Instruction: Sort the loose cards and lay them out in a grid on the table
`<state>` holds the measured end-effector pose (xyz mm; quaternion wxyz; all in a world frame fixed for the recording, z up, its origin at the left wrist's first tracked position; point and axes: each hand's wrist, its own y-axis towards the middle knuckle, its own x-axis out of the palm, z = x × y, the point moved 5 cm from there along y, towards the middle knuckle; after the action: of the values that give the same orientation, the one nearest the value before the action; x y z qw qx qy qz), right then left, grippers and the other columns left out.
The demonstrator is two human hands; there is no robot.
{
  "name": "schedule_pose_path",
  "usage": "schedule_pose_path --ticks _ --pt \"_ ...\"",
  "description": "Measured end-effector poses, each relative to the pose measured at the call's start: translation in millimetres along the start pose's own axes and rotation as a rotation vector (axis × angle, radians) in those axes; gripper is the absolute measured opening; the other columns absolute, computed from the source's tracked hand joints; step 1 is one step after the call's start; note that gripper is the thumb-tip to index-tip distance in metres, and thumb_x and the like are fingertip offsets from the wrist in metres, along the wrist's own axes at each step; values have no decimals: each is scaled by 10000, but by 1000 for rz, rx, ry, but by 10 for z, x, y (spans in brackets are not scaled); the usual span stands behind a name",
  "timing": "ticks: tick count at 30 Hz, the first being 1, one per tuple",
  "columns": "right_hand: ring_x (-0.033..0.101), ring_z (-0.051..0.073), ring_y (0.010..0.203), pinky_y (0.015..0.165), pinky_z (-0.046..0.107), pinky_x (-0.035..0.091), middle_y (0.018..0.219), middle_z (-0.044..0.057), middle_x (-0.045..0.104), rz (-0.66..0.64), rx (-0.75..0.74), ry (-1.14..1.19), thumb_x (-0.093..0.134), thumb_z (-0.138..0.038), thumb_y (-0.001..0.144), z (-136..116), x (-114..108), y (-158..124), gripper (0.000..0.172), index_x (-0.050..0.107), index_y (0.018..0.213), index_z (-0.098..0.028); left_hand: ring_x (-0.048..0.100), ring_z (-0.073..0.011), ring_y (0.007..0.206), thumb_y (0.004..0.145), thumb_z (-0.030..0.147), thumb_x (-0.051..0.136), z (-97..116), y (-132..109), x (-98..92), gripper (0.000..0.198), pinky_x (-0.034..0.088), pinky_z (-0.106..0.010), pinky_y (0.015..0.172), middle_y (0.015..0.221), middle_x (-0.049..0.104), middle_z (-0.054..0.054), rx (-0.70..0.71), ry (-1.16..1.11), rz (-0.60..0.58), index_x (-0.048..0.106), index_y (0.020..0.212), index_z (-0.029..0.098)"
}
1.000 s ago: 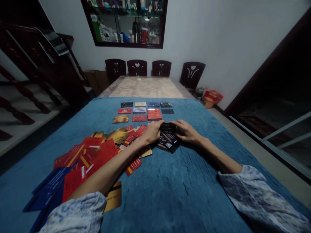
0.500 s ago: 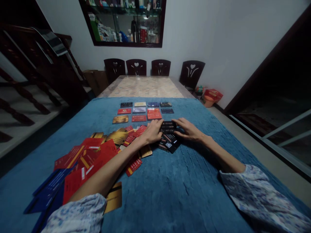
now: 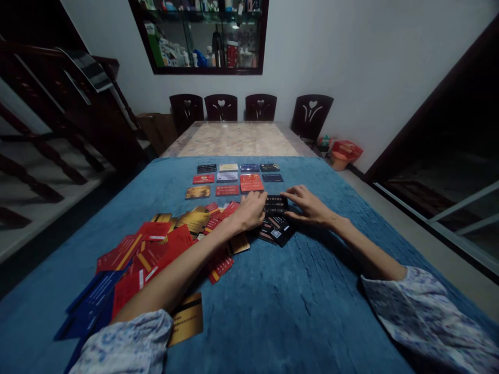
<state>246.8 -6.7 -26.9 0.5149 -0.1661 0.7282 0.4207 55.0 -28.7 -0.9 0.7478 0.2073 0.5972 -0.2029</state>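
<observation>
A black card lies on the blue cloth between my two hands. My left hand pinches its left edge with curled fingers. From the other side, my right hand grips its right edge with the fingertips. Just below the card sits a small heap of black cards. Beyond it, neat rows of laid-out cards in red, black, gold and blue run across the cloth. My left forearm crosses a loose pile of red, gold and blue cards.
A gold card lies by my left sleeve. Past the cloth the marble tabletop shows, with several dark chairs at its far end. A staircase is at the left, a glass cabinet on the wall, and a red bin on the floor at right.
Both hands have slid the black card a little away from the black heap, towards the laid-out rows.
</observation>
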Motion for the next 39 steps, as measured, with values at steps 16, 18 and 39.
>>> schedule_pose_path --ticks 16,18,39 --pt "546 309 1053 918 546 524 1184 162 605 -88 -46 46 579 -494 941 -128 29 265 507 579 1376 -234 503 -340 1240 890 249 549 -346 -79 -46 465 434 -543 1034 1316 564 -177 45 9 -29 491 1343 164" --pt "544 306 1052 916 531 524 1173 164 606 -97 -74 47 570 -500 947 -150 46 342 510 583 1374 -221 494 -344 1249 898 259 548 -417 -107 -79 458 437 -545 1028 1336 548 -180 39 11 -30 493 1343 166" --pt "536 305 1064 911 504 516 1177 162 604 -157 -151 60 632 -450 912 -175 445 1154 532 587 1386 -214 498 -336 1212 860 255 582 -1126 -213 -279 416 422 -520 1012 1241 577 -134 -37 55 49 593 1273 211"
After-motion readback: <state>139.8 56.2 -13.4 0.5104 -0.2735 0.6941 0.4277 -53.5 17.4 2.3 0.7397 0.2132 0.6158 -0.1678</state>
